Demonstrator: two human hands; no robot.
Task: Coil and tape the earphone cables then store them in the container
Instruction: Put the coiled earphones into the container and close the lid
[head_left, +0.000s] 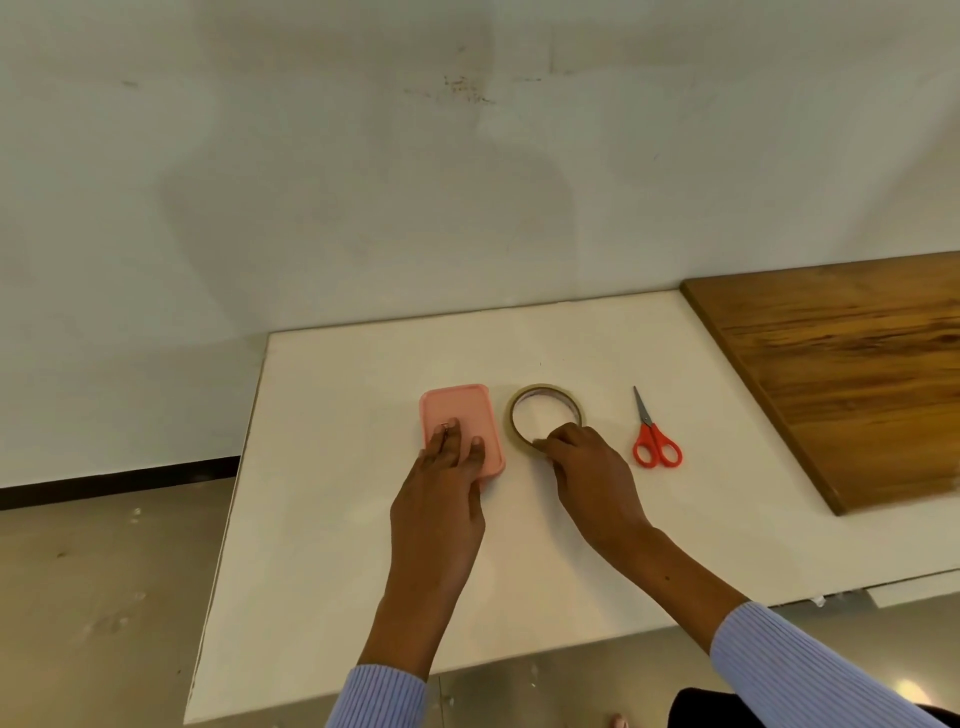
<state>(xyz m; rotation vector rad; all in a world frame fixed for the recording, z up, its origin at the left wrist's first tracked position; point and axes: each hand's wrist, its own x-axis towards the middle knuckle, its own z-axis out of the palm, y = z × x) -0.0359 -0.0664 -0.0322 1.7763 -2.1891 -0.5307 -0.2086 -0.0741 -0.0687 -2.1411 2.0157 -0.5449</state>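
A pink rectangular container (457, 410) with its lid on lies on the white table (363, 519). My left hand (447, 488) rests on the lid with straight fingers, covering its near end. To its right lies a roll of clear tape (545, 397), flat on the table. My right hand (582, 462) holds the roll's near edge with curled fingers. No earphone cable shows anywhere in view.
Red-handled scissors (655, 441) lie closed to the right of the tape, blades pointing away. A wooden board (857, 364) covers the table's right side. A white wall rises behind, and the floor shows past the table's left and near edges.
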